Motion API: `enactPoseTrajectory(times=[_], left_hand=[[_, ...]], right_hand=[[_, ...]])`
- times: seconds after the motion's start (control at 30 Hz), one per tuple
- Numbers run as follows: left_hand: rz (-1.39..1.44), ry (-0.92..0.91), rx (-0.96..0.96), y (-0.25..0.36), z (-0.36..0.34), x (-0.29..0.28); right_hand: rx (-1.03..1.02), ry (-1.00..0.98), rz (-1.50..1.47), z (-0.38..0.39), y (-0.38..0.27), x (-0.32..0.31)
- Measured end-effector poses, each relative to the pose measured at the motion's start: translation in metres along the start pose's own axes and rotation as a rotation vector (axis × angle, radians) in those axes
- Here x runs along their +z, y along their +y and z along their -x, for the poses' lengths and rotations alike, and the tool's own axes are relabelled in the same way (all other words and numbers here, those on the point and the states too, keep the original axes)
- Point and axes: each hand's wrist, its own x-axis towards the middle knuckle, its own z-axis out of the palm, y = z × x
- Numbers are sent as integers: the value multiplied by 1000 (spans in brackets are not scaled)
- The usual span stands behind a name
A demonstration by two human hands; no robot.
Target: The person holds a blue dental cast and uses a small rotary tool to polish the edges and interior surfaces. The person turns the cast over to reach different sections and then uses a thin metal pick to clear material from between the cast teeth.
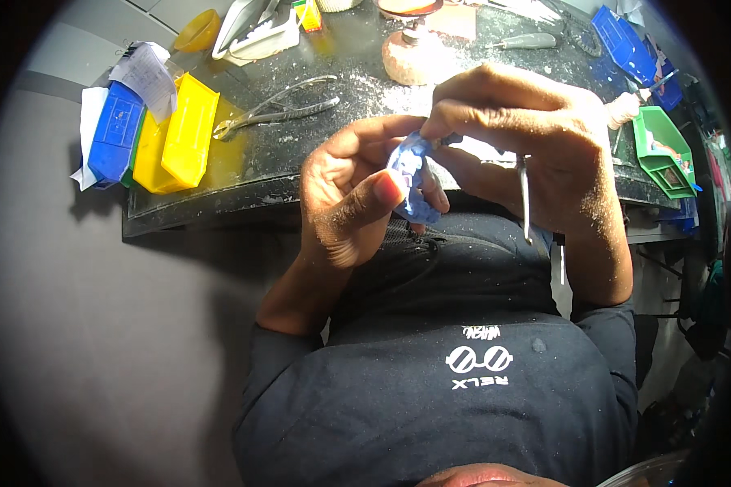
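Observation:
Just past the near edge of the bench, my left hand [337,191] grips a small, curved blue piece [419,203] with an uneven surface and pale patches. The thumb presses on its front, while the other fingers go behind it and are partly hidden. My right hand [544,142] is closed around a thin metal hand tool [525,207], whose bent end hangs below the palm. The tool's other end is hidden by the fingers. Thumb and forefinger of that hand meet at the top of the blue piece. White dust coats both hands.
Metal pliers [280,112] lie on the dusty black bench [260,166], left of a round, pinkish jar [408,58]. Yellow [191,134] and blue bins [114,138] stand at the left edge, a green bin [662,154] at the right. A grey-handled tool [528,40] lies farther back.

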Motion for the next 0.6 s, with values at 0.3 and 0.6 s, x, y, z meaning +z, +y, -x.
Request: enactPoseTrajectory(times=[0.3, 0.6], left_hand=[[16, -3, 1, -2, 1, -3], [19, -1, 7, -2, 0, -3]], right_hand=[[25, 11, -10, 2, 0, 1], [16, 1, 38, 2, 0, 0]])
